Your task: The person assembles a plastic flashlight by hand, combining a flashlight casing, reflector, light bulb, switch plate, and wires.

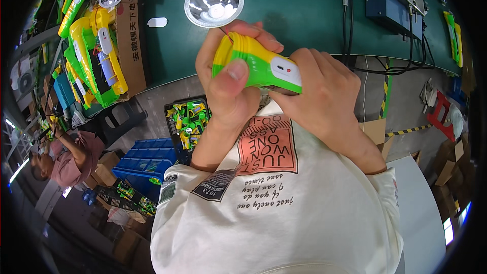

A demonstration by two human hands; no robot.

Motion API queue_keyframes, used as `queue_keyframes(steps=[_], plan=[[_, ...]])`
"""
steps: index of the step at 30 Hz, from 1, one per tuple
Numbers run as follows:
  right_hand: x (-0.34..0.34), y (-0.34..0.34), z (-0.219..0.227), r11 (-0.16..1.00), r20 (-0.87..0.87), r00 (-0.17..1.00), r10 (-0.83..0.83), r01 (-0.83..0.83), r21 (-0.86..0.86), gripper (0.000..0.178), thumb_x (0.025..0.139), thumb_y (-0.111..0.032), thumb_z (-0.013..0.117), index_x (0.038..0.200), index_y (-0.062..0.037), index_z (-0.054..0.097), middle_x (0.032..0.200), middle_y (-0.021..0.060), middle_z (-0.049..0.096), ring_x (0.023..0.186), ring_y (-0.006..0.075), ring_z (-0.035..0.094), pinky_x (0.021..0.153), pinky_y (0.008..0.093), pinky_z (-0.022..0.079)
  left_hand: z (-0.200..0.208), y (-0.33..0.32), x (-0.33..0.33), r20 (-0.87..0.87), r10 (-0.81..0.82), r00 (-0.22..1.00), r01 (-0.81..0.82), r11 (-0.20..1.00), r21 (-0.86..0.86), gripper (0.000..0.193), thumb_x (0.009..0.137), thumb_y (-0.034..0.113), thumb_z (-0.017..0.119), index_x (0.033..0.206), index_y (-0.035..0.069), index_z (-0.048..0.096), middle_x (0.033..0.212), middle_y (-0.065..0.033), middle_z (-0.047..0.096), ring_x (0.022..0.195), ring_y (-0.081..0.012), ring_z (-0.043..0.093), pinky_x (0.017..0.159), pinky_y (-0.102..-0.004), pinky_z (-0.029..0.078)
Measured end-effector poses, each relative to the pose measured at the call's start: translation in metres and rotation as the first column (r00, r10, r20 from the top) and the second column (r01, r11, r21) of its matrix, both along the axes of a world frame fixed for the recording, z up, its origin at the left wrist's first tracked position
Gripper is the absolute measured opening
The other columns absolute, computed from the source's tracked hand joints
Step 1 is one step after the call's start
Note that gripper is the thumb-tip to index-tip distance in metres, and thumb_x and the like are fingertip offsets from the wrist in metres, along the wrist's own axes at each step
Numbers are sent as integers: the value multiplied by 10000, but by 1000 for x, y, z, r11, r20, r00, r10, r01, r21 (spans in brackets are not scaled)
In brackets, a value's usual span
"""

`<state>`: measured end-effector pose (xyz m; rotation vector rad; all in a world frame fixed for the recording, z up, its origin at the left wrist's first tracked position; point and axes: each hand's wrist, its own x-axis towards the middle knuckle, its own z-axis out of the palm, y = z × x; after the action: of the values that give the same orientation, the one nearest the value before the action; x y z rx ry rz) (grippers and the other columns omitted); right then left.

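Both the left hand [231, 78] and right hand [317, 89] clench a green-yellow flashlight [256, 63] just below the dark green surface [294, 15]; a silver reflector [213, 2] lies above it, a blue crate [144, 160] on the floor below-left.

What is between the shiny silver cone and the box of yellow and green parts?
In the head view, one small white oblong plastic piece lies on the green table between them.

A brown printed cardboard box [129, 30] of green-yellow parts sits at the bench's left.

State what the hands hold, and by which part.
Both hold one green-and-yellow plastic flashlight body: left hand grips its yellow front end, right hand its rear, beside the white switch.
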<state>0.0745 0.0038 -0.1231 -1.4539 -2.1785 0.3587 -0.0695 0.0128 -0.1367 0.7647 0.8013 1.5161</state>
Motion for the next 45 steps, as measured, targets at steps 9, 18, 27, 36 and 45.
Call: queue_keyframes(steps=[9,18,27,36,45], plan=[[0,1,3,1000,-23,1000,-13,12,-25,483,493,-281,842,783,-104,499,669,11,524,577,177,558,500,305,455,4,0,2,-84,-5,996,1,999,-50,889,700,658,725,1156,-75,510,983,-189,641,966,-285,641,882,-385,511],[-2,-3,-4,994,-137,990,-9,-7,-111,400,540,-225,810,762,-75,513,650,42,576,585,218,613,527,337,490,-7,4,-6,-401,-2,916,27,998,55,658,719,469,714,1103,-44,565,947,-212,665,851,-257,657,962,-434,459],[9,19,-29,208,-698,286,-657,-821,-531,386,785,-343,679,903,10,579,610,123,601,528,207,631,469,274,478,-12,19,1,99,-351,931,363,916,-173,750,922,582,484,1320,-52,429,1253,-267,556,1092,-314,595,920,-398,497],[0,7,-26,262,-589,272,-761,-701,-663,380,850,-293,592,1021,39,525,741,145,581,490,218,547,429,320,474,-18,24,7,-158,-126,979,60,928,-367,338,893,282,683,1068,15,571,883,-67,675,727,-138,672,635,-235,530],[3,12,-56,225,-624,-386,-679,-919,323,757,780,-225,582,1411,41,260,1073,244,520,897,349,599,503,414,564,-16,34,4,85,-520,850,522,810,-266,483,985,408,474,1179,-25,564,1104,-179,661,885,-167,675,806,-267,538]])
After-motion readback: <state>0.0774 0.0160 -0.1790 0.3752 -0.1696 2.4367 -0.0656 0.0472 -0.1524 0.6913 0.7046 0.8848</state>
